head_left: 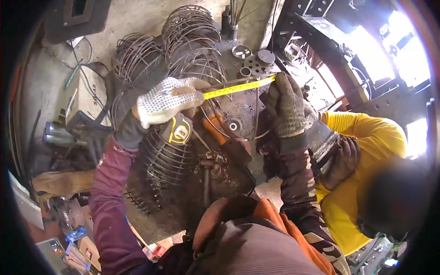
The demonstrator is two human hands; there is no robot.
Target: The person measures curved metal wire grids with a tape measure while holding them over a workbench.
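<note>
A grimy metal counter (238, 107) fills a cluttered workshop. Across its middle a yellow tape measure (238, 87) stretches, left hand (167, 103) fingers clamped on its case, right hand (286, 107) pinching the tip. Wire coils (190, 34) crowd the far edge; a yellow-shirted person (362, 151) crouches right.

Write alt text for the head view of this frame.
Two gloved hands stretch a yellow tape measure over a grimy metal workbench: left hand holds the case, right hand the tip. Wire cages lie behind; a person in yellow crouches at right.
</note>
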